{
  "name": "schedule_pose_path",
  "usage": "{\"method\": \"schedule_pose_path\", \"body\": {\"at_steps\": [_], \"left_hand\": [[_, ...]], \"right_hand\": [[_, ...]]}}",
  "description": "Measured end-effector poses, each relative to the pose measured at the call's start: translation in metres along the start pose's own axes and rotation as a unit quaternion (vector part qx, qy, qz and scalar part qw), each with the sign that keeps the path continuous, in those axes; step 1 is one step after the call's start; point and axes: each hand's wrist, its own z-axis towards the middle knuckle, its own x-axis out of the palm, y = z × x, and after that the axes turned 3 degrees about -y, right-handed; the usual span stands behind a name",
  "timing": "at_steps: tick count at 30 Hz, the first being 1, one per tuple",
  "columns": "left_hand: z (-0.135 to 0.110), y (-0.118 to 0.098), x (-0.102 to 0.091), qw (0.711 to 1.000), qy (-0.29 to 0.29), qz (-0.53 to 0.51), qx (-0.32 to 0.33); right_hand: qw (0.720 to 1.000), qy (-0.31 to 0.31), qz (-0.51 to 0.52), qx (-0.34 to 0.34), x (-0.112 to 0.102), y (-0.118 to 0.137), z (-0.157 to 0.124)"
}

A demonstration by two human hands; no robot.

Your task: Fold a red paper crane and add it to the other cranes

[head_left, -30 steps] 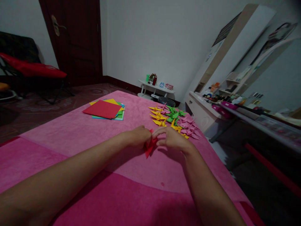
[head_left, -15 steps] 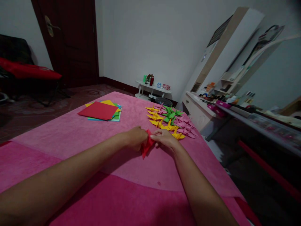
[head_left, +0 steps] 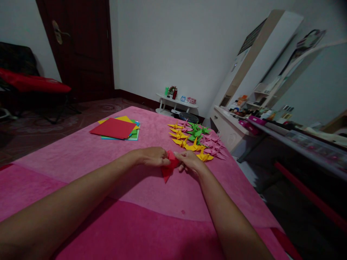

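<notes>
The pink-covered surface (head_left: 81, 159) in front of me is lighter at the far part and deeper pink at the near edge. On it lie 1 stack of coloured paper sheets (head_left: 115, 128), red on top, at far left, and folded paper cranes (head_left: 195, 139) in 3 colours at far right. The red folded piece (head_left: 168, 168) I hold points its lower tip down at the cover.

Upper part of the folded red paper piece (head_left: 166, 169) is hidden under fingers of the left hand (head_left: 153, 156) and right hand (head_left: 189, 160). Far-left stack of coloured paper sheets (head_left: 115, 128): lower sheets show edges only. Small items (head_left: 173, 90) on the far white shelf (head_left: 179, 102): too small to identify.
</notes>
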Motion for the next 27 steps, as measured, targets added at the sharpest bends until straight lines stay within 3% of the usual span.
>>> {"method": "schedule_pose_path", "body": {"at_steps": [3, 7, 13, 15, 17, 20, 24, 27], "left_hand": [[-0.001, 0.002, -0.004, 0.992, 0.03, -0.109, -0.064], [0.001, 0.006, -0.002, 0.977, -0.01, -0.185, -0.107], [0.011, 0.01, 0.018, 0.981, -0.035, -0.141, -0.13], [0.012, 0.008, 0.023, 0.982, -0.076, -0.105, -0.134], [0.012, 0.006, 0.026, 0.976, -0.152, -0.068, -0.143], [0.012, 0.008, 0.029, 0.951, -0.231, -0.094, -0.181], [0.015, 0.013, 0.031, 0.915, -0.206, -0.229, -0.261], [0.016, 0.01, 0.028, 0.869, -0.222, -0.346, -0.276]], "right_hand": [[1.0, -0.005, -0.015, 0.004, 0.003, -0.002, 0.001], [0.999, -0.026, -0.016, 0.016, 0.007, 0.009, -0.007], [0.992, -0.077, -0.097, 0.011, 0.016, 0.024, -0.016], [0.988, -0.086, -0.128, -0.006, 0.017, 0.022, -0.015], [0.984, -0.091, -0.148, -0.024, 0.018, 0.019, -0.012], [0.977, -0.12, -0.17, -0.058, 0.018, 0.017, -0.01], [0.934, -0.224, -0.243, -0.136, 0.016, 0.024, -0.013], [0.893, -0.297, -0.279, -0.192, 0.015, 0.031, -0.016]]}}
